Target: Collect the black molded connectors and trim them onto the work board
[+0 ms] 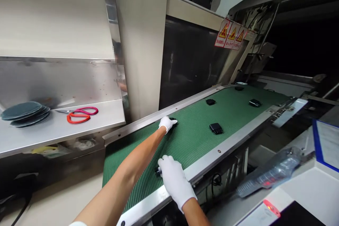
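Observation:
A green ribbed conveyor belt (190,139) runs from the lower left toward the upper right between metal rails. At its far rail my left hand (167,123), in a white glove, is closed on a small black part (173,120). Nearer me, my right hand (174,180), also gloved in white, curls over another black part (158,171) at the near side of the belt; its fingertips are partly hidden. Farther along lie more black parts, one (216,128) closest to the near rail, others (210,102) (255,103) (239,88) beyond it.
On the left, a metal shelf (106,113) holds red-handled scissors (82,114) and stacked dark discs (23,113). Warning signs (230,34) hang above the belt. At right are a clear plastic bag (272,169) and a white machine surface (309,187).

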Tool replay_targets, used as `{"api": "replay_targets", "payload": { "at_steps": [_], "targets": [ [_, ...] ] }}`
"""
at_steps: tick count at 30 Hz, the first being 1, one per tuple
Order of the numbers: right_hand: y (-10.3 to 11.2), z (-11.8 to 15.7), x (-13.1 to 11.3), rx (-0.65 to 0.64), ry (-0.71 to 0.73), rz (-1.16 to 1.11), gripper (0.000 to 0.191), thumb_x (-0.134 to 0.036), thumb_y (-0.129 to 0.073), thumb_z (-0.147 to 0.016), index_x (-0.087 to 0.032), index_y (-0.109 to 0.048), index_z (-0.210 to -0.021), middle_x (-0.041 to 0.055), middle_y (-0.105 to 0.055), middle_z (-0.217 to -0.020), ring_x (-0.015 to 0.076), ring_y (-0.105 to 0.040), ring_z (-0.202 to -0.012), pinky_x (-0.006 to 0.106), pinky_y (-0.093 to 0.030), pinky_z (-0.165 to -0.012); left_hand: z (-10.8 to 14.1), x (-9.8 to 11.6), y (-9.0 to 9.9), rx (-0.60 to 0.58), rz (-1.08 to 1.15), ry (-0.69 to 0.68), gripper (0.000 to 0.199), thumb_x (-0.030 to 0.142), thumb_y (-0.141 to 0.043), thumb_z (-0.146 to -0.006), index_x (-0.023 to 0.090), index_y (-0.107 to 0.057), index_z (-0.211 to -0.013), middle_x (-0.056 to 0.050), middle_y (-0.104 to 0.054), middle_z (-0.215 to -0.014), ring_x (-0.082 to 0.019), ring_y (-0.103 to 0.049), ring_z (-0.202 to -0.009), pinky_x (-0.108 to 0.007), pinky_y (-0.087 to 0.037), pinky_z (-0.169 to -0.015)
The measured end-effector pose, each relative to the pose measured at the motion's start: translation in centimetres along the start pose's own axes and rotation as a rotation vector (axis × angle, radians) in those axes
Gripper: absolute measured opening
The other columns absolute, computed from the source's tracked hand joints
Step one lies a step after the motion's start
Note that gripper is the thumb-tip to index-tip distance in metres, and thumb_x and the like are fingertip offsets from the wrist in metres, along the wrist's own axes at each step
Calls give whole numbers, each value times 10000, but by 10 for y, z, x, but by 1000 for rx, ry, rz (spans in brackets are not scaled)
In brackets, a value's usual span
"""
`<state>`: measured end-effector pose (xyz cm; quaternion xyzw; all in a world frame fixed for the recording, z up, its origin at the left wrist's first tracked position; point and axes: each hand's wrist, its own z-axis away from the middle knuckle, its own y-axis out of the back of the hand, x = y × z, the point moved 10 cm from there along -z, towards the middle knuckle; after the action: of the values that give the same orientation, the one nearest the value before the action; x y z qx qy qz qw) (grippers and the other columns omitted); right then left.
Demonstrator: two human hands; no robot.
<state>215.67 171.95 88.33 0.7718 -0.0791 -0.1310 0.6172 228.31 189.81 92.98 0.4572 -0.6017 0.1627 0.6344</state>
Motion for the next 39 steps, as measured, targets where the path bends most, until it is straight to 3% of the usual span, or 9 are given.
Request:
{"api": "replay_targets", "payload": {
  "at_steps": [5, 11, 17, 22, 26, 30, 33, 35, 39],
  "targets": [
    [6, 7, 24, 49, -98, -271, 154, -123, -585, -836, -215, -644, -945, 60, -675, -978, 228, -637, -926, 326, -465, -784, 28, 12, -2, -87, 105, -98, 303, 125, -796, -687, 75, -675, -961, -85, -693, -859, -135, -606, -712, -270, -488, -706],
    [-17, 38, 37, 199, -346, -1185, 377, -486, -602, -865, -196, -609, -1106, 88, -701, -1021, 233, -667, -913, 337, -520, -798, 157, -63, 85, -322, 581, 41, 340, 222, -842, -631, 89, -669, -891, -44, -645, -799, -119, -602, -686, -218, -494, -612],
    [-89, 49, -109, -245, -254, -1632, 511, -623, -648, -813, -145, -626, -992, 22, -623, -700, 142, -591, -608, 245, -480, -546, 324, -163, 189, -131, 929, 331, 403, 269, -891, -604, 107, -693, -915, -50, -642, -877, -114, -606, -776, -177, -494, -660],
    [-135, 66, -215, -546, -266, -1667, 463, -590, -659, -823, -133, -654, -899, 46, -644, -729, 124, -588, -576, 217, -457, -479, 405, -212, 241, 66, 1020, 398, 350, 298, -837, -707, 107, -708, -969, -88, -680, -982, -141, -638, -861, -190, -515, -728],
    [-154, 77, -259, -648, -247, -1638, 439, -568, -674, -815, -133, -667, -873, 18, -609, -601, 93, -523, -490, 197, -420, -451, 441, -244, 268, 160, 1073, 404, 447, 311, -833, -698, 126, -699, -1083, -110, -695, -1050, -188, -655, -903, -254, -519, -768],
    [-160, 84, -283, -747, -128, -1476, 461, -385, -770, -742, -185, -667, -1144, 29, -696, -691, 111, -556, -493, 200, -419, -422, 460, -263, 299, 256, 844, 350, 399, 196, -891, -536, 151, -751, -906, -56, -703, -924, -195, -634, -847, -287, -496, -779],
    [-147, 78, -282, -588, -12, -1245, 447, -213, -759, -678, -242, -725, -1123, 80, -743, -1094, 227, -708, -859, 334, -609, -716, 467, -258, 318, 268, 606, 176, 213, 201, -822, -658, 179, -767, -862, -39, -670, -890, -163, -618, -770, -278, -482, -727],
    [-128, 75, -283, -426, 112, -1115, 407, -160, -701, -707, -271, -753, -1095, 66, -729, -1170, 258, -685, -1045, 401, -580, -928, 470, -247, 331, 313, 481, -11, 264, 174, -753, -740, 221, -759, -999, -39, -661, -920, -153, -616, -769, -272, -480, -718],
    [-85, 83, -303, -188, 439, -1040, 528, -82, -613, -804, -387, -678, -1230, 18, -748, -1112, 213, -707, -971, 332, -594, -841, 476, -221, 345, 363, 262, -316, 511, 103, -719, -773, 294, -653, -1243, -46, -678, -946, -171, -627, -854, -291, -501, -763]
  ]
}}
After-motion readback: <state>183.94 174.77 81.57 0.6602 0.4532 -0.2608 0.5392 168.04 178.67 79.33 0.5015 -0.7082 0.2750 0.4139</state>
